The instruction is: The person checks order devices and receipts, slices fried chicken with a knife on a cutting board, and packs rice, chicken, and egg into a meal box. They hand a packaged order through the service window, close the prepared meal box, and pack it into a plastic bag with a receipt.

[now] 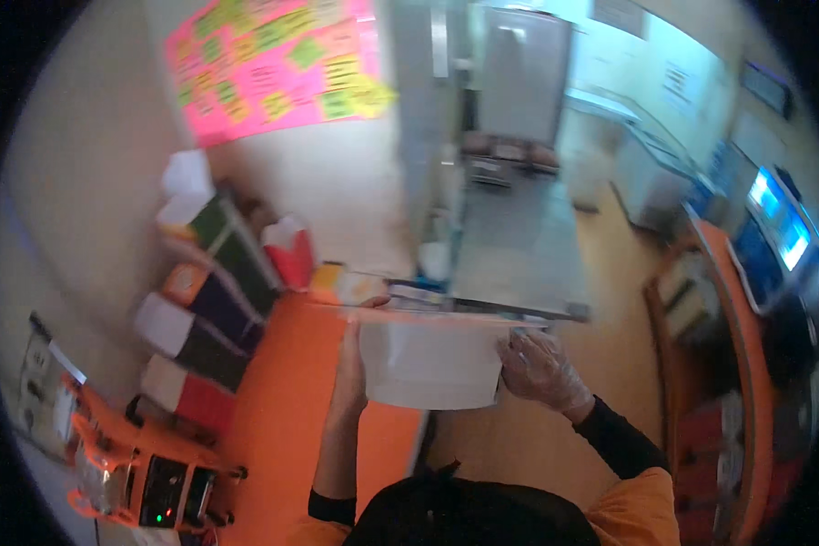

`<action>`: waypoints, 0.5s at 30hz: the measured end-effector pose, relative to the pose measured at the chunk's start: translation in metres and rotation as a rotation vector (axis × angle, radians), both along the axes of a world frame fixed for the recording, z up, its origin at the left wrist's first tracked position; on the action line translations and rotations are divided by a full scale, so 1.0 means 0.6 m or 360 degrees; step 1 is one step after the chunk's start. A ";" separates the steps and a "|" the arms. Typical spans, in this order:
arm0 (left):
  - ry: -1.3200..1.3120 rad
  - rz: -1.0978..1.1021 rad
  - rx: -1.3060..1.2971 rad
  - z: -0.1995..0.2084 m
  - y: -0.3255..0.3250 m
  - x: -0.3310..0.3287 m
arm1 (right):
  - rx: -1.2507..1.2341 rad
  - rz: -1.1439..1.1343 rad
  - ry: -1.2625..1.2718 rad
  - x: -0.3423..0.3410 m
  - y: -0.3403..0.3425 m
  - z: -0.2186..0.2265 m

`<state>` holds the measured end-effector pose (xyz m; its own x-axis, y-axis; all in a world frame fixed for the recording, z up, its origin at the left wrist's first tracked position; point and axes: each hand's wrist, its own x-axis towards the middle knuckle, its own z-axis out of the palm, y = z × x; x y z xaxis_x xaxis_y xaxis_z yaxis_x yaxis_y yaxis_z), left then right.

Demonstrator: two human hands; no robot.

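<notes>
Between my two hands is a plain white carton (430, 364), held up in front of me over the orange counter's edge. Bare, my left hand (352, 359) is closed along its left side, the fingertips showing near the top corner. My right hand (541, 369) wears a clear plastic glove and grips the carton's right edge. A small bluish thing shows by those gloved fingers, too blurred to name. The carton's inside cannot be made out.
Stacks of folded cartons (205, 291) line the wall on the left beside the orange counter (278, 391). An orange machine (150, 473) stands at the lower left. Ahead is a metal table (523, 241). A lit screen (778, 218) sits on a shelf unit at the right.
</notes>
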<state>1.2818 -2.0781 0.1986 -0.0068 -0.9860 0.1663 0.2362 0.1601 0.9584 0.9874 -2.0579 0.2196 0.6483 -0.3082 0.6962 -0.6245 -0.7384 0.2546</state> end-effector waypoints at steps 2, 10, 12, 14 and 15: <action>0.0175 -0.0306 -0.0013 0.019 0.017 -0.119 | -0.0100 -0.0229 -0.0021 -0.107 0.064 0.007; -0.0047 -0.1017 -0.0072 -0.009 0.156 -0.643 | 0.0105 -0.1014 -0.0370 -0.531 0.421 0.003; 0.0017 -0.1230 -0.0012 -0.035 0.196 -0.765 | 0.0175 -0.1217 -0.0423 -0.610 0.508 -0.001; -0.0495 -0.1084 -0.0391 -0.068 0.221 -0.883 | 0.0233 -0.1421 -0.0476 -0.682 0.596 0.000; -0.0493 -0.1194 -0.0398 -0.083 0.232 -0.935 | 0.0239 -0.1536 -0.0626 -0.706 0.646 -0.010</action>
<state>0.7209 -1.9389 0.1491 -0.7257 -0.6365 0.2613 0.0969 0.2814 0.9547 0.5635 -1.6703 0.2139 -0.1817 -0.6740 0.7160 -0.9831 0.1092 -0.1466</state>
